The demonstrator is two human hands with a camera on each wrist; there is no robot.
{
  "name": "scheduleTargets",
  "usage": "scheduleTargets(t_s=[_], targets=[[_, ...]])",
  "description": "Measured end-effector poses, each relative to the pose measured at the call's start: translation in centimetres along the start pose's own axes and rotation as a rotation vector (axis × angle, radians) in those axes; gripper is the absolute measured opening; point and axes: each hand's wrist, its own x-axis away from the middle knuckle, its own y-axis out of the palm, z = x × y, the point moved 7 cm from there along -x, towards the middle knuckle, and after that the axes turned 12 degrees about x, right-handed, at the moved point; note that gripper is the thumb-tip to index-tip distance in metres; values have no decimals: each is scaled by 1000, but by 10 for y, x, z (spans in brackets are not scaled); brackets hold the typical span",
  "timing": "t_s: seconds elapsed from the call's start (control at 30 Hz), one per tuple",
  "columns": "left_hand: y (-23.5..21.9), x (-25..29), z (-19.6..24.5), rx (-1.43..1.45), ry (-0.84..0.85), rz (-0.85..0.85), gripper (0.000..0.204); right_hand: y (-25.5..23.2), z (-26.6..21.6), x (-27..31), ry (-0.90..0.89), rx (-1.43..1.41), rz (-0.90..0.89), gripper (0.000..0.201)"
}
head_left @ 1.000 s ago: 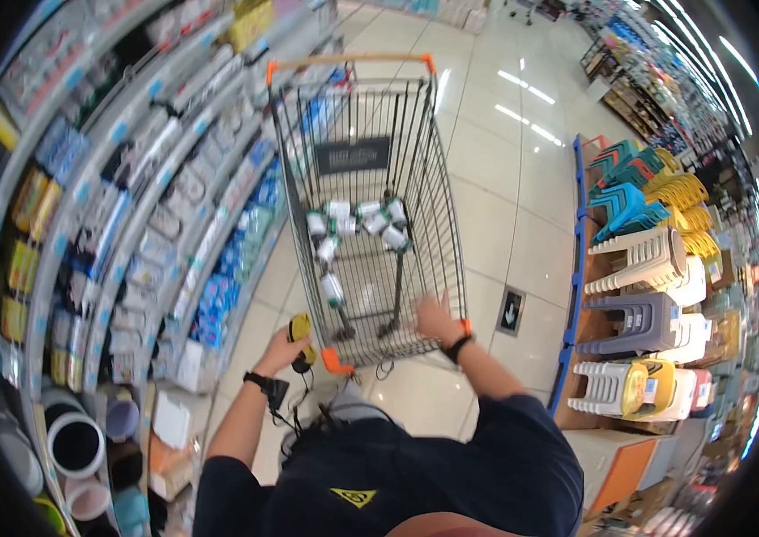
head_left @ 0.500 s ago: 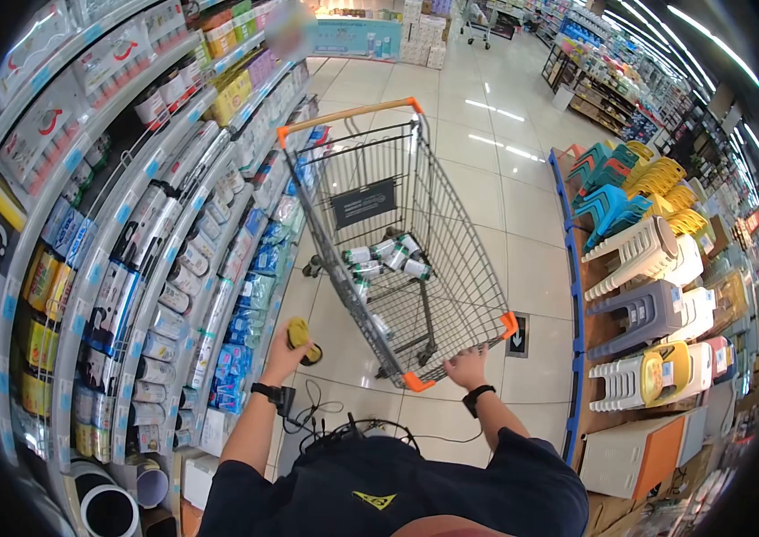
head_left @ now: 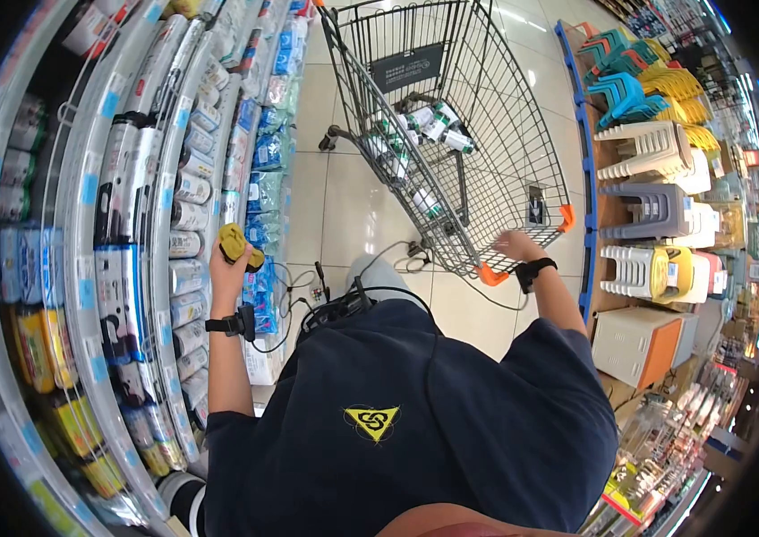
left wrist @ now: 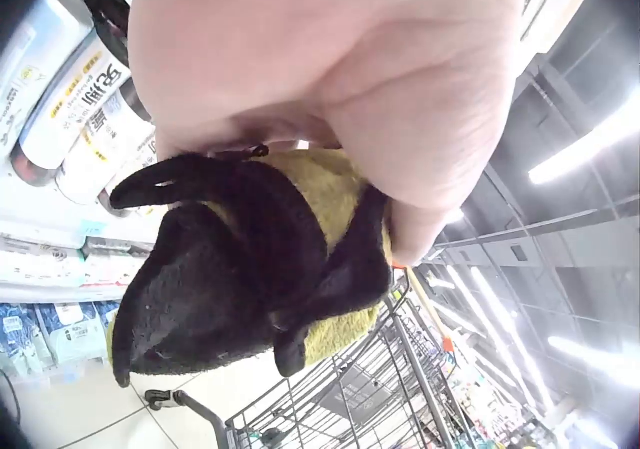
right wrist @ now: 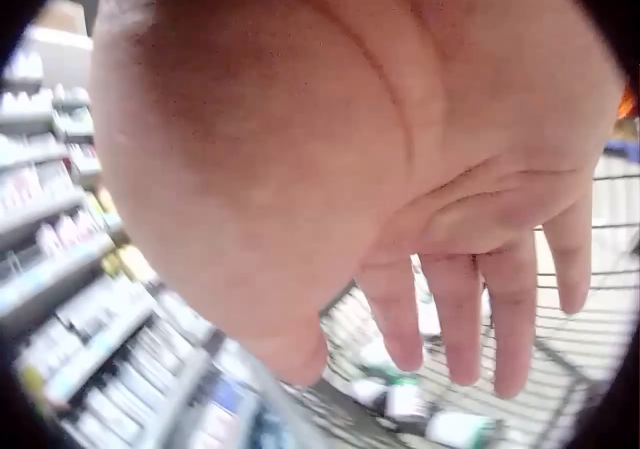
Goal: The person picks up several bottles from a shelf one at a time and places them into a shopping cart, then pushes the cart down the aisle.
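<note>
My left hand (head_left: 225, 268) grips a yellow and black fuzzy cloth item (head_left: 234, 243), close beside the shelves. In the left wrist view the cloth (left wrist: 250, 259) hangs bunched below the palm (left wrist: 330, 59). My right hand (head_left: 515, 245) is at the near end of a wire shopping cart (head_left: 406, 67), between its two orange corners; whether it touches the rim I cannot tell. The right wrist view shows that hand (right wrist: 350, 169) with relaxed, spread fingers and nothing held. Several white and green cylindrical packs (head_left: 430, 203) lie in the cart.
Shelves of packaged goods (head_left: 190, 215) run along the left. Stacked plastic stools (head_left: 652, 210) stand on a blue-edged platform (head_left: 591, 179) at the right. A black cable (head_left: 509, 307) loops between my body and the cart. Tiled floor (head_left: 357, 210) shows between shelves and cart.
My left hand has moved left and up to the shelf front, still holding the cloth. The cart and right hand appear further up and right in the head view, which has tilted down.
</note>
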Motion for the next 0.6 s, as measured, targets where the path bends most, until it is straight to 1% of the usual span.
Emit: scheduleTargets(t_s=[0.03, 0.07, 0.1, 0.13, 0.17, 0.2, 0.27, 0.33, 0.4, 0.43, 0.47, 0.53, 0.57, 0.6], targets=[[3, -9, 6, -58, -11, -37, 45, -39, -46, 9, -53, -253, 98, 42], [7, -19, 7, -62, -19, -44, 45, -98, -98, 30, -106, -509, 201, 36], [10, -28, 9, -43, -24, -46, 44, -147, -134, 49, -142, -569, 245, 35], [15, -39, 12, -29, -29, -50, 44, -193, -158, 69, -177, -632, 289, 34], [23, -50, 20, -17, -3, -51, 45, -232, -172, 88, -271, -742, 381, 37], [28, -64, 25, -32, -13, -61, 45, -266, -180, 110, -363, -850, 473, 39], [44, -91, 38, -102, 4, -124, 47, -324, -180, 161, -466, -909, 592, 36], [60, -116, 55, -116, -7, -128, 48, -358, -167, 193, -632, -974, 702, 35], [78, -141, 69, 29, -26, -139, 50, -385, -138, 226, -567, -938, 889, 34], [84, -156, 68, 34, -85, -164, 52, -404, -123, 251, -558, -827, 1058, 32], [96, -171, 74, 29, -94, -177, 52, -424, -106, 279, -544, -708, 1222, 32], [129, -195, 103, -5, 32, -269, 54, -493, -51, 339, -813, -1073, 1087, 26], [148, -207, 113, -11, 24, -281, 54, -542, -91, 327, -881, -931, 895, 34], [173, -215, 127, -57, 105, -354, 53, -581, -131, 294, -936, -788, 700, 42]])
